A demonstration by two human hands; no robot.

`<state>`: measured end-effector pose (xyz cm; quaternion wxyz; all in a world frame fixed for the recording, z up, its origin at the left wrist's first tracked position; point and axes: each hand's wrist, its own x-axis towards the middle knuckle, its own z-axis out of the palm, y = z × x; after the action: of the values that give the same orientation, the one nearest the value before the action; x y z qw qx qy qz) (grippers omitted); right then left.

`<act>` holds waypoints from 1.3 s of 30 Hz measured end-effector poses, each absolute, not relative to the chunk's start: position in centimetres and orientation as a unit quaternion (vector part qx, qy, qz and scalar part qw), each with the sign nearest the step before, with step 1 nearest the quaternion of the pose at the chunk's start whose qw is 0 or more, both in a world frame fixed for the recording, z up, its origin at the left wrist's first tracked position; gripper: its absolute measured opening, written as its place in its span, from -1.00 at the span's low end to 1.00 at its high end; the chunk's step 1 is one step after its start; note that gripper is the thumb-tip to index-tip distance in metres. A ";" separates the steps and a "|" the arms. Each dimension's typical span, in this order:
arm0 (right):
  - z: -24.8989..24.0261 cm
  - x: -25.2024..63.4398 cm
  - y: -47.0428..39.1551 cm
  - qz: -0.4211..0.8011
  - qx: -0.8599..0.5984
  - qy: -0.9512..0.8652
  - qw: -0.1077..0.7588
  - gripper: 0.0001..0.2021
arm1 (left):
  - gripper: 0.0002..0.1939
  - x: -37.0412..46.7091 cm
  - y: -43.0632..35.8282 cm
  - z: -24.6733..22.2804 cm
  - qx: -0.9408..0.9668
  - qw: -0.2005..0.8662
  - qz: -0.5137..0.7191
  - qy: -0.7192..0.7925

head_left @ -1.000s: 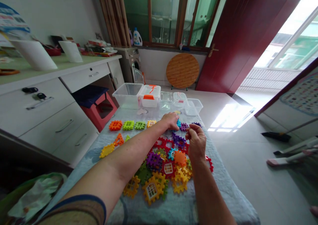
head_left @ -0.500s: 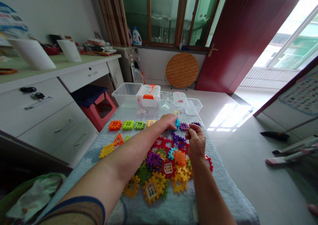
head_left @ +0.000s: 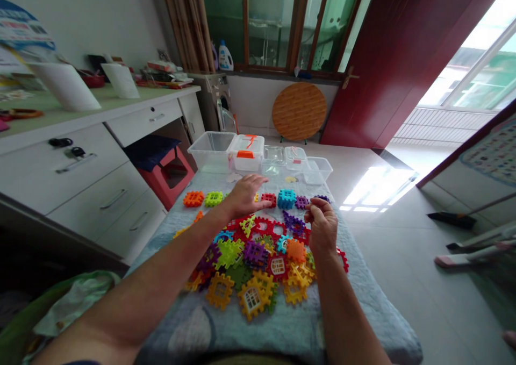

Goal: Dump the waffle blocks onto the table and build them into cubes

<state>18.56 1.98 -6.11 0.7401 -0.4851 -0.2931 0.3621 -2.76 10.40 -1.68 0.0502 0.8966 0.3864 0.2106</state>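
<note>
Head | left hand [head_left: 245, 195]: grip released near red block [head_left: 270, 198] | right hand [head_left: 323, 224]: grip unclear | bottle label [head_left: 227, 59] unreadable

Room surroundings, as I view them remotely through the head camera. Left: a white desk [head_left: 86, 166] with a pale green top, bearing two white rolls [head_left: 66, 87] and assorted clutter; dark keys [head_left: 60, 142] hang at a drawer front. A red stool [head_left: 153, 152] with a dark blue seat stands partly beneath. Rear: a washing machine [head_left: 207, 93] just beyond the desk; a brown curtain [head_left: 187, 26] beside a wood-framed window [head_left: 270, 26]; a white bottle [head_left: 226, 57] with a blue cap below it. I note a round wooden board [head_left: 299, 111] upright near the low wall. Right: a dark red door [head_left: 387, 58], sunlit floor tiles [head_left: 387, 247], and a dark broom head [head_left: 451, 220].
</note>
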 end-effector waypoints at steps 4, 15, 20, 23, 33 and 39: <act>-6.0 18.8 1.8 0.353 -0.488 -0.316 0.733 -0.83 | -0.48 -11.5 6.9 -3.4 0.833 0.060 0.250 0.489; -7.6 16.9 1.2 0.129 -0.594 -0.731 0.309 -0.84 | -0.50 -19.1 2.7 -8.8 0.673 0.190 0.323 0.638; -7.5 16.2 1.5 0.108 -0.612 -0.760 0.191 -0.79 | -0.52 -18.9 3.0 -9.6 0.639 0.229 0.369 0.635; -7.4 15.4 1.9 0.115 -0.580 -0.783 0.193 -0.78 | -0.54 -18.9 3.0 -9.8 0.640 0.233 0.379 0.626; -7.1 12.8 1.8 0.163 -0.478 -0.839 0.203 -0.68 | -0.60 -19.7 3.3 -11.4 0.666 0.208 0.383 0.606; -7.0 12.0 1.6 0.175 -0.460 -0.855 0.160 -0.57 | -0.63 -20.0 3.5 -11.9 0.672 0.200 0.386 0.600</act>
<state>11.95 1.60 -7.03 0.1604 -0.4605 -0.8553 0.1753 -19.99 3.46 -11.89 0.2004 0.6715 0.6002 0.3855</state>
